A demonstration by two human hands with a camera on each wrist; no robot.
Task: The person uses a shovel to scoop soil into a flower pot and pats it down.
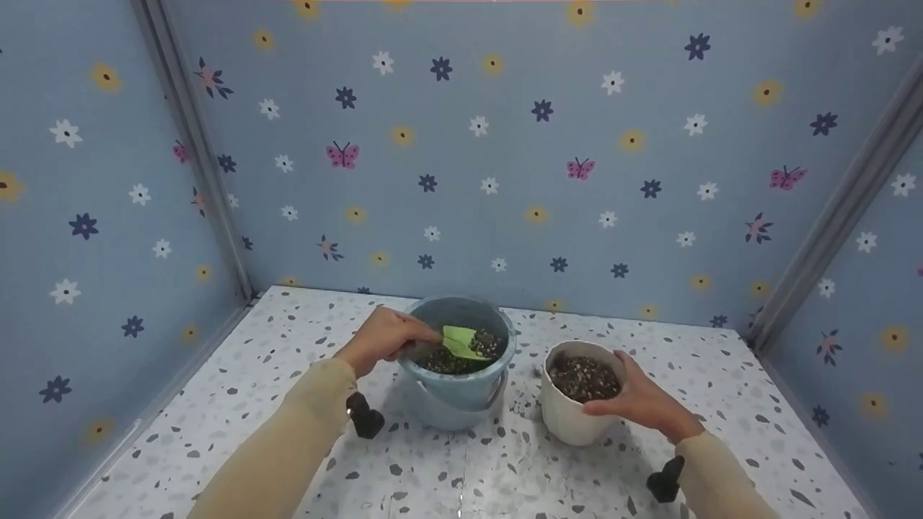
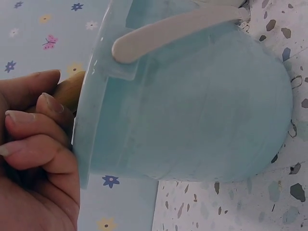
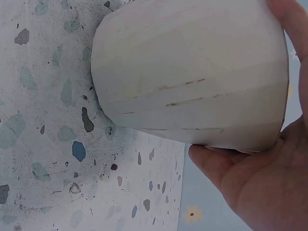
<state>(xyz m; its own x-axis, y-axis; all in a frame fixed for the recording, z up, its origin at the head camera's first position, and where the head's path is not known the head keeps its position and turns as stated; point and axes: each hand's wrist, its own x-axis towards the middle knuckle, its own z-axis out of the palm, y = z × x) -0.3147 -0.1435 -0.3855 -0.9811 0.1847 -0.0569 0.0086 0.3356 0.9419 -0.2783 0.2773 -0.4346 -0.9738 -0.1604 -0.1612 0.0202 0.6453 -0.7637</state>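
Observation:
My left hand pinches a small garden trowel with a green blade and a wooden handle. The blade is inside a light blue bucket, over dark, speckled soil, with some soil at its far side. In the left wrist view, curled fingers sit right at the bucket's rim. To the right, my right hand grips a white ribbed pot near its rim, thumb on the near side and fingers on the far side. Soil lies within the pot, which stands upright.
Both containers stand on a white speckled tabletop, a gap between them. The bucket's pale handle hangs down its side. Blue flowered panels enclose the back and both sides. Scattered soil specks lie beside the pot.

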